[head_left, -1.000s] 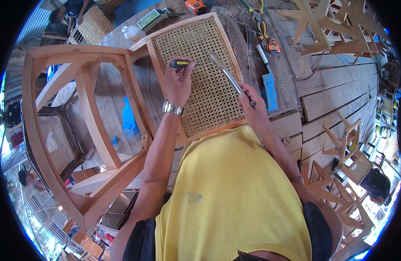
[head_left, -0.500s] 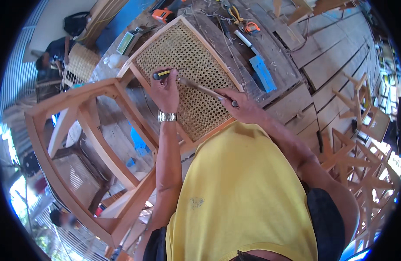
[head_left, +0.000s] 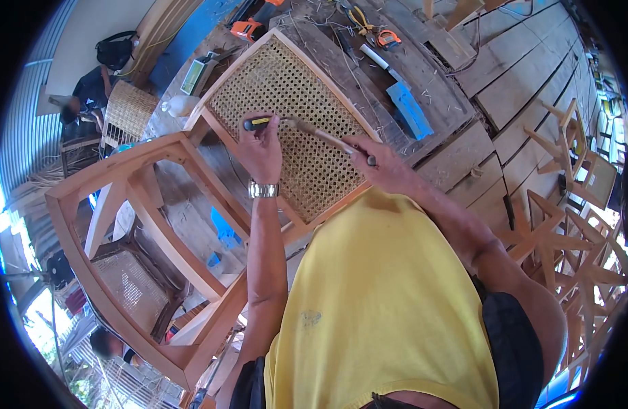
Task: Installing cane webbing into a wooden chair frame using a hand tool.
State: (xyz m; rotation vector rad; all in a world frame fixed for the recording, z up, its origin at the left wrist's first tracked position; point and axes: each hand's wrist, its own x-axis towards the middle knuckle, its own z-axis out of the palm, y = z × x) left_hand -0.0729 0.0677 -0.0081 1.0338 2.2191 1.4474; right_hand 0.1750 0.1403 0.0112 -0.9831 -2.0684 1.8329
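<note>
My left hand [head_left: 261, 151], with a metal-banded watch at its wrist, is closed around a screwdriver [head_left: 257, 123] with a black and yellow handle. Its tip cannot be made out. My right hand [head_left: 376, 162] grips a hammer [head_left: 327, 139] by its brownish handle, and the hammer's far end lies close to the screwdriver. Both hands are over a woven cane panel [head_left: 286, 78] set in a light wooden frame [head_left: 327, 69]. The panel belongs to a wooden chair frame [head_left: 75, 232] lying on its side to my left.
On the wooden workbench [head_left: 436, 102] lie a blue block [head_left: 410, 112], a white-handled tool [head_left: 375, 56], yellow-handled pliers [head_left: 360, 20] and an orange tape measure [head_left: 389, 39]. Unfinished wooden frames [head_left: 552, 238] stand at the right. Another person [head_left: 89, 92] sits at the far left.
The view has shifted slightly. My right hand and the hammer have moved a little; both hands keep hold of their tools.
</note>
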